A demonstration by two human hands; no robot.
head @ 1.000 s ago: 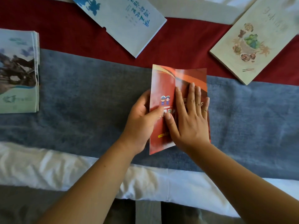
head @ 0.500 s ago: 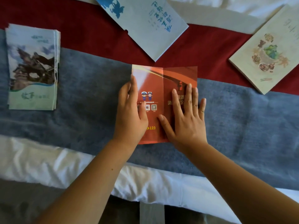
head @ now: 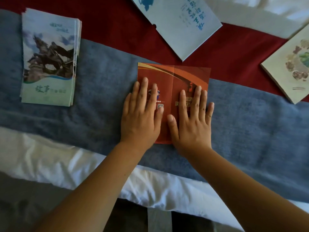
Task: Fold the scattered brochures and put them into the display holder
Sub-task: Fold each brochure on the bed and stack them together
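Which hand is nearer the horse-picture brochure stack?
Left. The left hand presses the red brochure on its left panel, closer to the brochure stack; the right hand presses the right panel, farther.

1. Red brochure (head: 160,72): yellow Chinese characters on the right panel, partly covered by the right hand (head: 192,126); "消" begins the lower line. A QR code (head: 160,106) is on the left panel.
2. Stack of scenic brochures (head: 48,56): green brush characters, seemingly "故事"; the smaller ones are blurred.
3. Blue-and-white brochure (head: 180,25): blue brush characters, illegible.
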